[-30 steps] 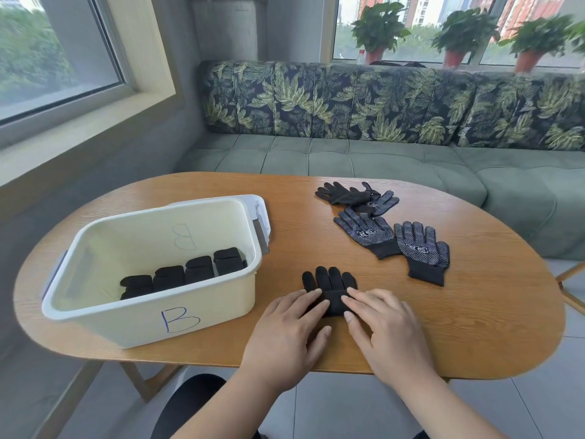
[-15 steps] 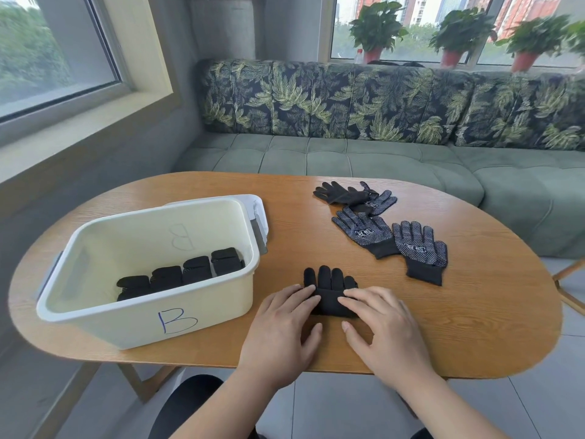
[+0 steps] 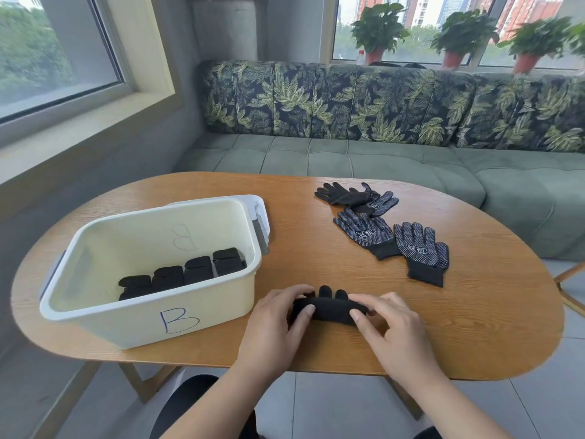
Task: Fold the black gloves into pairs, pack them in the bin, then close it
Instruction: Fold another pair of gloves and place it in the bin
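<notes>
Black glove pair (image 3: 327, 310), half rolled, lies near the front edge of the tabletop (image 3: 474, 327), just right of the bin (image 3: 152, 324). The left hand (image 3: 278, 324) grips its left end and the right hand (image 3: 392, 331) its right end, fingers curled over the top and thumbs on the near side. From where I stand this looks like the folding step for a 5th pair, with the roll about halfway up and 2 or 3 fingertips of the gloves poking out beyond it.

The next move probably calls for rolling over those last fingertips, then carrying the bundle left and setting it in the bin beside the 4 folded bundles (image 3: 183, 270) lined up along its floor.

4 loose gloves (image 3: 367, 232) lie farther back on the right, well apart from the hands, so there is more folding to come. The far 2 overlap, and I cannot tell how they are stacked. The lid (image 3: 259, 210) is mostly hidden behind the bin; only a pale corner shows. Whether the roll holds 2 gloves cannot be made out.
</notes>
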